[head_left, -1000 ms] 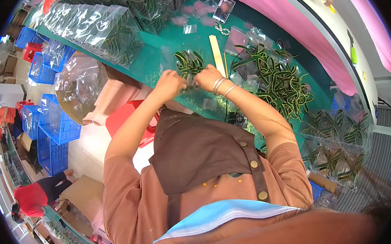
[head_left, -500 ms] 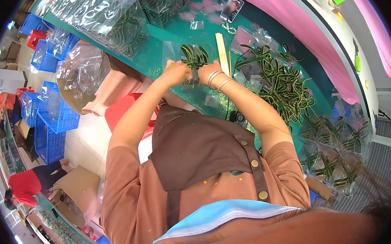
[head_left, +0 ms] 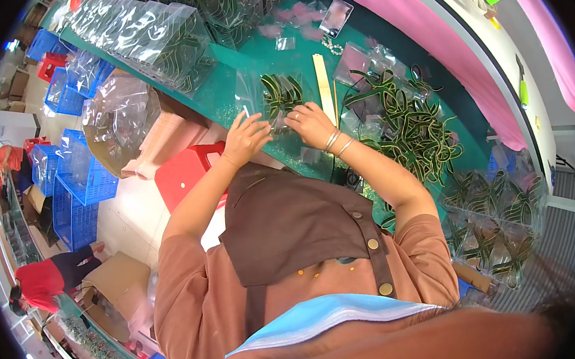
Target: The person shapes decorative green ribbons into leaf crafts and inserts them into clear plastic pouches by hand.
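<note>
A clear plastic bag (head_left: 278,121) lies on the green tabletop in front of me, with a dark green, yellow-edged ribbon bow (head_left: 281,92) inside it. My left hand (head_left: 247,139) is just off the bag's lower left corner, fingers apart and holding nothing. At the lower right corner, my right hand (head_left: 312,124), with bracelets at the wrist, has its fingers bent and closed on the bag's edge. To the right of that hand is a pale flat strip (head_left: 323,87). Beyond it spreads a heap of loose green ribbon bows (head_left: 410,121).
Rows of bagged bows (head_left: 151,39) stand at the back left. A phone (head_left: 337,17) and a bead string (head_left: 332,45) lie farther back. Left of me are a red stool (head_left: 184,177), a box of plastic bags (head_left: 120,118) and blue crates (head_left: 77,174). A person in red (head_left: 41,283) is beyond.
My left hand has come away from the bag, down and left, and its fingers have spread. My right hand has lowered slightly while staying at the bag's edge.
</note>
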Demonstrator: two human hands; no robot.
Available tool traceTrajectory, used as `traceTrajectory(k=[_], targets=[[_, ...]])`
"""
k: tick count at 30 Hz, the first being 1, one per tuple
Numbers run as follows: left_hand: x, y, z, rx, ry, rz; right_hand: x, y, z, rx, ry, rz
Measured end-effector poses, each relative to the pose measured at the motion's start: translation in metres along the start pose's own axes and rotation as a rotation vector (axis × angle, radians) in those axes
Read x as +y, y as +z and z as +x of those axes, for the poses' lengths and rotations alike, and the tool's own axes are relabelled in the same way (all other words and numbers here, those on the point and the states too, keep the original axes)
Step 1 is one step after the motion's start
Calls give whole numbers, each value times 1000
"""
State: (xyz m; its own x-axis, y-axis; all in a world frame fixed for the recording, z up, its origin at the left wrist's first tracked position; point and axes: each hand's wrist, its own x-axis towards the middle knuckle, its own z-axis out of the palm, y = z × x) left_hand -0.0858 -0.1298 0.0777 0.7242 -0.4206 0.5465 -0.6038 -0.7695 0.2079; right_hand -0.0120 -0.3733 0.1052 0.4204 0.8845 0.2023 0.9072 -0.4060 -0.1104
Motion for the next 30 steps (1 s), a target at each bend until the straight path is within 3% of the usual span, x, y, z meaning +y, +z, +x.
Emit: traceTrajectory(k=[3,17,22,30], targets=[[2,8,-4,50,-27,32,-2,-7,-6,148,-39,-12],[-7,25,-16,144,26,127,1,8,-8,49,-22,-91],[-6,25,-16,89,-167,-68,0,6,-8,51,-16,-77],[-5,15,-8,102,-115,-87,0,6,-9,114,7,5]])
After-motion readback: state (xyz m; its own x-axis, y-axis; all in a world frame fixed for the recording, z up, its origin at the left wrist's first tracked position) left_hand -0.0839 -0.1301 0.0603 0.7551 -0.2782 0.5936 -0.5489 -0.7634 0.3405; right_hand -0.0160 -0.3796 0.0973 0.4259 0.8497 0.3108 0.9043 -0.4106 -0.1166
